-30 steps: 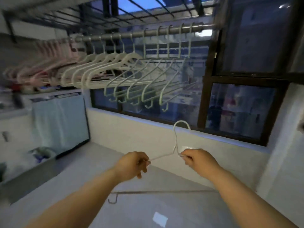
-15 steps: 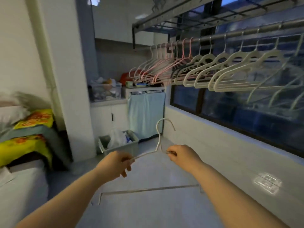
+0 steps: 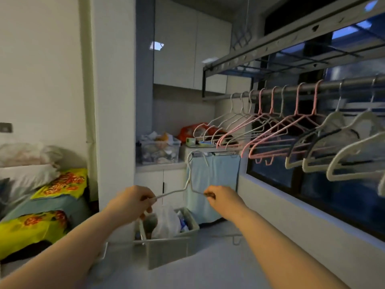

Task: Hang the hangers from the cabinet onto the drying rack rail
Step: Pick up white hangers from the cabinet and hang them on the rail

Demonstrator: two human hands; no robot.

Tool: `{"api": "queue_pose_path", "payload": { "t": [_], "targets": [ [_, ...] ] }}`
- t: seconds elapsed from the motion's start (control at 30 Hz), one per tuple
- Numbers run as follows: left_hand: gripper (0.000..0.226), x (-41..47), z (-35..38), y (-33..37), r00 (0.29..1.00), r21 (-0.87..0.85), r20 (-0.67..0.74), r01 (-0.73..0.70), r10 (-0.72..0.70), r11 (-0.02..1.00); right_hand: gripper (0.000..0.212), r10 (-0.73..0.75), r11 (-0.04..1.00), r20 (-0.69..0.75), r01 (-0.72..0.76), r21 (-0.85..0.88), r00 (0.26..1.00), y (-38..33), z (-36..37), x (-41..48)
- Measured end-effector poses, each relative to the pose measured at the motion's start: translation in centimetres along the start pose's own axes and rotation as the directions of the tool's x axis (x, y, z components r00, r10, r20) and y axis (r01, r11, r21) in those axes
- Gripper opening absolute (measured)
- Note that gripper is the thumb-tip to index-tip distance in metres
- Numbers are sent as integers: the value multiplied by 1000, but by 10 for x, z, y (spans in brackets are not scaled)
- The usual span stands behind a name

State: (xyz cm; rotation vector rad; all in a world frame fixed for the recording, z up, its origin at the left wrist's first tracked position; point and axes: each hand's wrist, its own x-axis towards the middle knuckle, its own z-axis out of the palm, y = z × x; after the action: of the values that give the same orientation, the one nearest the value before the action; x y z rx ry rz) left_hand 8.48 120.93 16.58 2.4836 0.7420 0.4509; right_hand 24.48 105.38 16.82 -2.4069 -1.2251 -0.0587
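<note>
A thin white wire hanger [image 3: 188, 180] is held upright in front of me, hook on top. My left hand [image 3: 133, 202] grips its left shoulder and my right hand [image 3: 221, 199] pinches its right shoulder. The drying rack rail [image 3: 331, 85] runs along the upper right, above the window. Several white, pink and cream hangers [image 3: 277, 130] hang on it. The held hanger is well below and left of the rail. A low white cabinet [image 3: 158, 180] stands ahead under a counter.
A grey bin [image 3: 170, 245] with bags stands on the floor below my hands. A blue towel [image 3: 214, 180] hangs ahead. A clear box of clutter [image 3: 160, 151] sits on the counter. A bed with yellow bedding [image 3: 41, 205] is at the left. Wall cupboards [image 3: 187, 49] hang above.
My view has swung left, from the window and rail toward the cabinet and bed. Both hands have kept hold of the wire hanger in front of me.
</note>
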Motion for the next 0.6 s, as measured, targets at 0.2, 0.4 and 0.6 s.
{"api": "queue_pose_path", "payload": {
  "t": [0.2, 0.4, 0.6],
  "targets": [
    [13, 94, -19, -16, 996, 65, -75, 56, -51, 996, 34, -34, 997, -41, 32, -66, 999, 3, -11, 98],
    [22, 204, -26, -48, 970, 130, -223, 130, -99, 983, 32, -52, 985, -164, 24, -168, 985, 1, -24, 193],
    [24, 340, -33, -66, 947, 160, -321, 51, 3, 986, 31, 20, 976, -413, -108, -190, 911, 0, -53, 314]
  ]
}}
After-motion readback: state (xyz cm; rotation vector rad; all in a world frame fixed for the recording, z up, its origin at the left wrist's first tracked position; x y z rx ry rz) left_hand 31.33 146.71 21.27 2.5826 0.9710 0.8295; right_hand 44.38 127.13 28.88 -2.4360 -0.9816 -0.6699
